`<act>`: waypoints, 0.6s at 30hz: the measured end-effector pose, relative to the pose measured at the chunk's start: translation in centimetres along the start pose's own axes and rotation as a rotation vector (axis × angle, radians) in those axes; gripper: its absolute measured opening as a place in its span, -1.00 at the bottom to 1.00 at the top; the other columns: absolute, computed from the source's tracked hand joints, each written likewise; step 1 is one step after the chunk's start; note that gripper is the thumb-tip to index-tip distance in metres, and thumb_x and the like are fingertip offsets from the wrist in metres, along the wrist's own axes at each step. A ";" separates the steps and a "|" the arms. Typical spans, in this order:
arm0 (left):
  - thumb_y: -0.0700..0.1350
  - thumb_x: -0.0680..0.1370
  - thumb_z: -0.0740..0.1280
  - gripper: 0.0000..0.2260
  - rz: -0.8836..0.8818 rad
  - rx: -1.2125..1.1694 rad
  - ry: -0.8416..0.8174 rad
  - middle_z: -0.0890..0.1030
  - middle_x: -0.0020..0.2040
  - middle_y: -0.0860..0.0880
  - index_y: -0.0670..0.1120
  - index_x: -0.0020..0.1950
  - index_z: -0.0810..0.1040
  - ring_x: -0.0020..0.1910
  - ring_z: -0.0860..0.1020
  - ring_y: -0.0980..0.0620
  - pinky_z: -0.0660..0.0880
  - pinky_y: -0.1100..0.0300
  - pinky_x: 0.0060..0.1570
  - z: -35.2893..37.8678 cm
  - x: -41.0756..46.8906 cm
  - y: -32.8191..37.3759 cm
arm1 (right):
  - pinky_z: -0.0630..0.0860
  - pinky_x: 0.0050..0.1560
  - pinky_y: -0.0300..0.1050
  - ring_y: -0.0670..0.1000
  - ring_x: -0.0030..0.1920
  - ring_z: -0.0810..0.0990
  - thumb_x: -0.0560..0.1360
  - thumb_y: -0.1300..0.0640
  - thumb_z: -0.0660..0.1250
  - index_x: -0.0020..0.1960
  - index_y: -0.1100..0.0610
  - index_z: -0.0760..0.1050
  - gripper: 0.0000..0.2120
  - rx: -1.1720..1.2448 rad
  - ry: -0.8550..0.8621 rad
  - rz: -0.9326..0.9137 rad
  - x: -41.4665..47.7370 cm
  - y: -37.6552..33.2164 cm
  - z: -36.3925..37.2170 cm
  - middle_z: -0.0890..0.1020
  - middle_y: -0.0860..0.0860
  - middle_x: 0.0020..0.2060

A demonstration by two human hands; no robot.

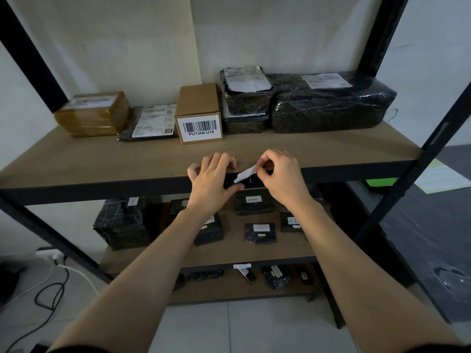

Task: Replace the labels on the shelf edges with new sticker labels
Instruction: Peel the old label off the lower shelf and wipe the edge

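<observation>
White paper sticker label (245, 173): sits on the black metal shelf edge (127, 187) of the upper brown board shelf (331, 151), at 6 o'clock from the barcoded cardboard box (198, 105). It slants, with its upper end lifted toward 1 o'clock and its lower end toward 7 o'clock against the metal. I cannot tell how much of it adheres.

At 9 o'clock of the label, my left hand (211, 182) clasps the shelf edge, fingers bent over the board lip and thumb reaching under toward the label's lower end.

At 3 o'clock, my right hand (280, 179) pinches the lifted upper end between thumb and fingertips, the other fingers curled in.

Assessment: the strip looks very light, thin and limp, and likely to tear or curl if pulled sharply. The best hold is low on the free end, close to the peel line, drawing slowly along the edge. The adhesive side may catch on my fingers.
</observation>
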State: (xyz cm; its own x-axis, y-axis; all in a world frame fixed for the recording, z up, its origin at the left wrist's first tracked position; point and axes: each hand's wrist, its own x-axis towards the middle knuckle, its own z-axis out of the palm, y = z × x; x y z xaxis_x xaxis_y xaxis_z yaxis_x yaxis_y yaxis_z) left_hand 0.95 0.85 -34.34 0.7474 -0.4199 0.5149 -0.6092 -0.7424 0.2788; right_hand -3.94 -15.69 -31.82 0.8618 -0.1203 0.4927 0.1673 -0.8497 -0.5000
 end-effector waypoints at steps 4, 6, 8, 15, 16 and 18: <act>0.06 0.40 0.45 -0.65 -0.005 -0.020 -0.010 0.43 0.08 0.09 0.06 0.02 0.33 0.11 0.31 0.04 0.03 0.12 0.06 0.0 0.2 -0.1 | 0.46 -0.10 -0.14 0.00 -0.09 0.51 0.46 0.23 0.34 -0.11 0.17 0.52 -0.98 0.035 0.002 -0.003 0.0 -0.1 -0.1 0.60 0.02 -0.18; 0.04 0.40 0.45 -0.65 -0.007 -0.029 -0.017 0.42 0.08 0.09 0.06 0.02 0.33 0.11 0.31 0.04 0.03 0.11 0.07 -0.1 0.2 -0.1 | 0.49 -0.10 -0.10 0.01 -0.09 0.52 0.46 0.23 0.34 -0.10 0.18 0.52 -0.97 0.049 0.005 -0.004 0.0 -0.2 -0.2 0.61 0.03 -0.18; 0.03 0.39 0.45 -0.65 -0.006 -0.037 -0.027 0.42 0.09 0.09 0.06 0.03 0.33 0.12 0.31 0.04 0.03 0.11 0.08 -0.1 0.2 -0.1 | 0.50 -0.09 -0.06 0.02 -0.09 0.53 0.46 0.23 0.34 -0.10 0.17 0.52 -0.97 0.055 0.012 0.001 0.0 -0.2 -0.2 0.61 0.03 -0.18; 0.17 0.28 0.50 -0.50 -0.014 -0.064 -0.098 0.40 0.14 0.12 0.11 0.05 0.30 0.15 0.27 0.07 0.01 0.12 0.09 -0.7 0.2 -0.2 | 0.52 -0.12 -0.03 0.01 -0.11 0.54 0.48 0.15 0.34 -0.09 0.12 0.51 -0.96 0.011 0.031 0.042 0.3 -0.5 -0.1 0.62 0.01 -0.18; 0.18 0.28 0.50 -0.49 -0.017 -0.068 -0.100 0.40 0.14 0.12 0.11 0.05 0.30 0.15 0.28 0.07 0.02 0.12 0.10 -0.7 0.2 -0.2 | 0.52 -0.13 -0.05 0.00 -0.11 0.55 0.48 0.14 0.34 -0.09 0.11 0.52 -0.95 0.002 0.033 0.047 0.4 -0.6 0.0 0.62 0.00 -0.17; 0.19 0.29 0.49 -0.50 -0.019 -0.082 -0.101 0.41 0.15 0.12 0.12 0.04 0.29 0.15 0.28 0.07 0.03 0.12 0.11 -0.8 0.2 -0.2 | 0.51 -0.16 -0.10 -0.01 -0.11 0.56 0.48 0.12 0.35 -0.07 0.10 0.52 -0.94 -0.009 0.036 0.057 0.5 -0.7 0.0 0.63 0.00 -0.15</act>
State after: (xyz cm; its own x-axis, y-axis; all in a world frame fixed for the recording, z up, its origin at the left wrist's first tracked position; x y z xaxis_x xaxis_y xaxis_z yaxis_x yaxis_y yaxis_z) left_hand 1.02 1.30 -33.66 0.7797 -0.4595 0.4254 -0.6109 -0.7073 0.3556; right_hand -3.65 -15.10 -31.22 0.8519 -0.1874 0.4891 0.1138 -0.8453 -0.5221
